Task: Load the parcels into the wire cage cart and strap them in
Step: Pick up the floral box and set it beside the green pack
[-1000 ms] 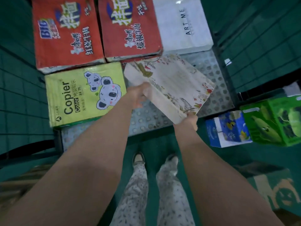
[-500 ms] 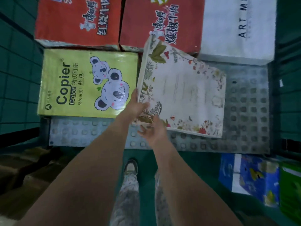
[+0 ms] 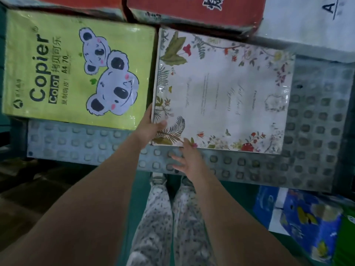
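Note:
A flat floral parcel point(image 3: 222, 93) lies on the cart's studded grey floor point(image 3: 311, 131), right beside the yellow-green Copier parcel point(image 3: 76, 68). My left hand point(image 3: 151, 127) holds the floral parcel's near left corner, thumb on top. My right hand point(image 3: 186, 158) is at its near edge with fingers spread and loose, fingertips touching the edge. Behind stand a red parcel point(image 3: 194, 10) and a white parcel point(image 3: 311, 20), both cut off by the frame.
A blue printed box point(image 3: 299, 215) and a green box point(image 3: 345, 242) sit on the green floor at the right, outside the cart. The cart's bare floor shows in front of and to the right of the floral parcel. My legs stand below.
The floral parcel went from tilted in both hands to lying flat next to the Copier parcel. My right hand has loosened from its edge. The view has moved closer.

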Action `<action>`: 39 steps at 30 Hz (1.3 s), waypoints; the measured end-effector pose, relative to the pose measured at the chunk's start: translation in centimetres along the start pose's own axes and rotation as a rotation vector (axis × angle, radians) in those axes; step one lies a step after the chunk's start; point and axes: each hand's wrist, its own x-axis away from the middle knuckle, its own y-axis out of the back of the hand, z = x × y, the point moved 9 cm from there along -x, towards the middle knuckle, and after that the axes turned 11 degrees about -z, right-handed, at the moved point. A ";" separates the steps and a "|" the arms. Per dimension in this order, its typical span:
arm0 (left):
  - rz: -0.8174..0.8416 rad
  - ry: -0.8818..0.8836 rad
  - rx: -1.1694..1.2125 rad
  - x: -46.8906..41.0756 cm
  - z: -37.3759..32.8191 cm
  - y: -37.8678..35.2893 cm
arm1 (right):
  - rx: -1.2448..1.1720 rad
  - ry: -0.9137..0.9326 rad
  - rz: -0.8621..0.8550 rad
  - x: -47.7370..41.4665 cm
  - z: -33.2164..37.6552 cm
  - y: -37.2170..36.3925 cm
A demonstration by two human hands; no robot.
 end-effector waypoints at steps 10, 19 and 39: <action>-0.397 -0.018 -0.471 -0.1 -2.2 -1.1 | 0.434 0.100 -0.002 -0.9 3.3 0.4; -0.212 -0.298 -0.874 -1.0 -5.8 -6.9 | 0.563 0.519 -0.340 -1.7 14.1 7.1; 0.130 -0.294 -1.240 1.0 -1.2 -16.0 | 0.267 0.306 -0.690 -3.5 11.3 20.6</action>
